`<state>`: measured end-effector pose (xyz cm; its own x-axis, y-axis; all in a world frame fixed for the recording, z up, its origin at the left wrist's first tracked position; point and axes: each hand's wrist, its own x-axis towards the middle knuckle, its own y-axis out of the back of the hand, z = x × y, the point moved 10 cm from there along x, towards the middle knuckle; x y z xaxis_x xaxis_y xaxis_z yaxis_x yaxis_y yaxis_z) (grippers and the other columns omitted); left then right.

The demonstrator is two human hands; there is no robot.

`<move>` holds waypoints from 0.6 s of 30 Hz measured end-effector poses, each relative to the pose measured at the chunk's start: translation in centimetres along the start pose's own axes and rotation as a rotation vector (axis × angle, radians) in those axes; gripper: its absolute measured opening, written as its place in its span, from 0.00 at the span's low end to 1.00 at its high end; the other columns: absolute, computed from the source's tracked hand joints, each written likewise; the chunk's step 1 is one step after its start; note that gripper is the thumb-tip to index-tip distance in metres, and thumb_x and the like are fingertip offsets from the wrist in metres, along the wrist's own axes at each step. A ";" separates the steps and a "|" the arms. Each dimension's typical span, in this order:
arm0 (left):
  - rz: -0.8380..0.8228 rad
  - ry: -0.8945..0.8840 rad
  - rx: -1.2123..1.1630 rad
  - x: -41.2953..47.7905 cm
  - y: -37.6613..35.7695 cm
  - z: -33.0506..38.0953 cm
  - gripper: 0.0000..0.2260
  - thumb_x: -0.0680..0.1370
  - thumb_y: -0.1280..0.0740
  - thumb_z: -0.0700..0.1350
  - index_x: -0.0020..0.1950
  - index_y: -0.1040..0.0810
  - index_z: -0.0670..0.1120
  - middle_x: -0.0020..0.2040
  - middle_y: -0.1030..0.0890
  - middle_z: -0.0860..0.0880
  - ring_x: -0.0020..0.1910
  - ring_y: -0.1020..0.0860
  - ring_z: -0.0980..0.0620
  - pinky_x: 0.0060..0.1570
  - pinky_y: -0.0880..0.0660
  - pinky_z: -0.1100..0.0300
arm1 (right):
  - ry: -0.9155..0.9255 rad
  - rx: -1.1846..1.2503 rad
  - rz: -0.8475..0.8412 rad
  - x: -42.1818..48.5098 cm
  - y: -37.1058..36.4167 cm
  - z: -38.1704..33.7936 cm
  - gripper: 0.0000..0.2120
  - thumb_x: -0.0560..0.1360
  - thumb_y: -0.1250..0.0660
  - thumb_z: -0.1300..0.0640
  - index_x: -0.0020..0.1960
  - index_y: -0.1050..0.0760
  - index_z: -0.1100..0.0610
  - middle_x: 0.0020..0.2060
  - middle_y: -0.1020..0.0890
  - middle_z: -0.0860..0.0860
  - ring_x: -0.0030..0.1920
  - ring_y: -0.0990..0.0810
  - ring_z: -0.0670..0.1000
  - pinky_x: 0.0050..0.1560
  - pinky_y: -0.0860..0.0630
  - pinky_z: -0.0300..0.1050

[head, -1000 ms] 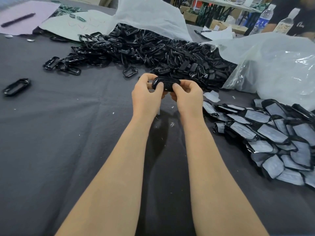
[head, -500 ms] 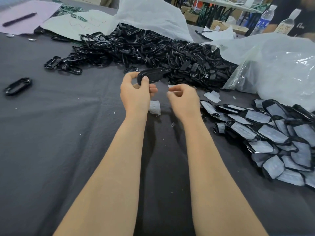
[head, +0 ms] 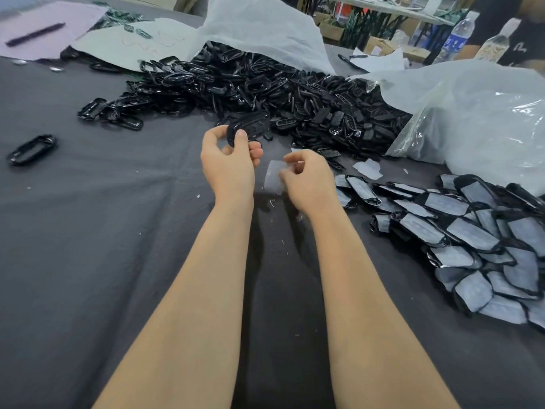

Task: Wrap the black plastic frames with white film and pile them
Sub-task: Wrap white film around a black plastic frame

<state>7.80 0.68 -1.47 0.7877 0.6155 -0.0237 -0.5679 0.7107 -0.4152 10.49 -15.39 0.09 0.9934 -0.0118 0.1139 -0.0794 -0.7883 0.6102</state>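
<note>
My left hand [head: 228, 162] pinches one black plastic frame [head: 250, 127] by its near end and holds it above the grey cloth. My right hand [head: 308, 175] is just to its right, fingers curled around a small piece of white film [head: 273, 177]. A big heap of bare black frames [head: 265, 95] spills out across the table behind my hands. To the right lies a pile of wrapped frames [head: 472, 240], black with pale film faces.
Loose frames [head: 32, 149] lie at the left on the grey cloth [head: 103, 246]. A white bag [head: 477, 119] bulges at the back right, another white sheet [head: 259, 25] covers the heap. Film scraps [head: 367, 169], papers, a pen [head: 35, 33] and bottles [head: 454, 39] sit at the far edge.
My hands have come apart: the left keeps the black frame and has lifted it left, while the right has let go of it and dropped to take up the white film piece.
</note>
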 end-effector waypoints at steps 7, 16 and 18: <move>-0.066 -0.013 0.066 -0.3 -0.8 0.1 0.04 0.81 0.38 0.39 0.51 0.30 0.48 0.33 0.21 0.50 0.27 0.23 0.61 0.32 0.25 0.67 | -0.022 0.483 0.344 -0.3 4.7 1.1 0.08 0.77 0.35 0.61 0.41 0.24 0.51 0.29 0.28 0.43 0.30 0.30 0.40 0.37 0.31 0.35; -0.109 -0.022 0.091 -0.6 -1.4 0.1 0.04 0.81 0.38 0.39 0.51 0.29 0.48 0.33 0.21 0.50 0.28 0.23 0.60 0.33 0.25 0.67 | -0.239 1.108 0.176 0.0 1.9 2.1 0.05 0.79 0.39 0.66 0.45 0.29 0.59 0.38 0.20 0.55 0.37 0.20 0.48 0.41 0.20 0.38; -0.110 -0.023 0.095 -0.6 -1.4 0.1 0.05 0.81 0.38 0.39 0.49 0.30 0.50 0.33 0.21 0.50 0.28 0.23 0.60 0.33 0.25 0.66 | -0.240 1.156 0.147 -0.1 1.7 1.9 0.06 0.78 0.38 0.67 0.45 0.30 0.58 0.37 0.20 0.54 0.36 0.20 0.48 0.40 0.20 0.38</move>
<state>8.06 -0.63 -0.80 0.8414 0.5391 0.0384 -0.4993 0.8026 -0.3265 10.39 -17.89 -0.43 0.9808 -0.1666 -0.1015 -0.1950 -0.8557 -0.4793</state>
